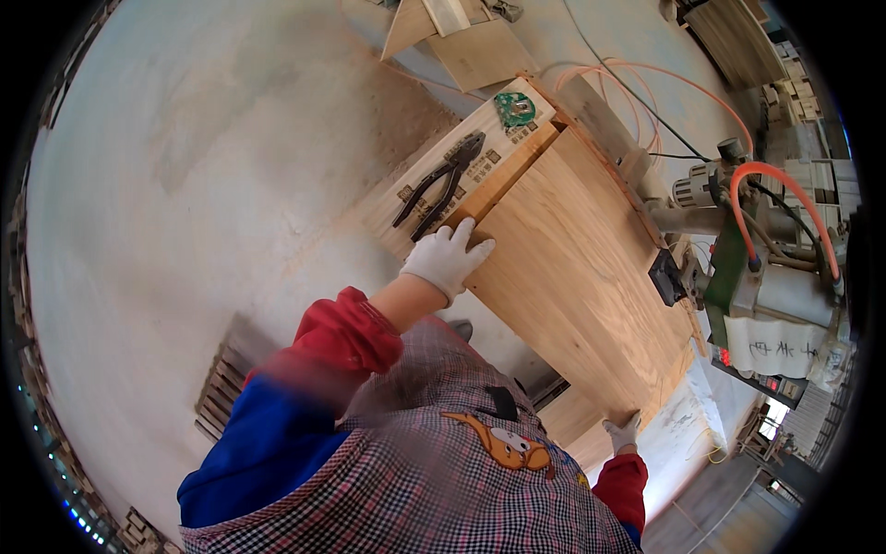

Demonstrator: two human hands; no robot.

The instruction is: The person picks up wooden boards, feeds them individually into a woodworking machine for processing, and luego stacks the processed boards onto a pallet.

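Note:
A large light wooden board (572, 268) lies flat on a workbench beside a machine. My left hand (449, 258), in a white glove, grips the board's near left corner, fingers over the top face. My right hand (623, 431), also gloved, holds the board's near right corner at its lower edge. Both arms wear red and blue sleeves over a checked apron.
Black pliers (441, 183) and a green tape roll (516, 108) lie on a pale plank (434, 175) left of the board. A green machine (757, 277) with orange hoses (784, 198) stands to the right. Wooden offcuts (480, 46) lie on the concrete floor (185, 212); a slatted pallet (221, 383) sits at left.

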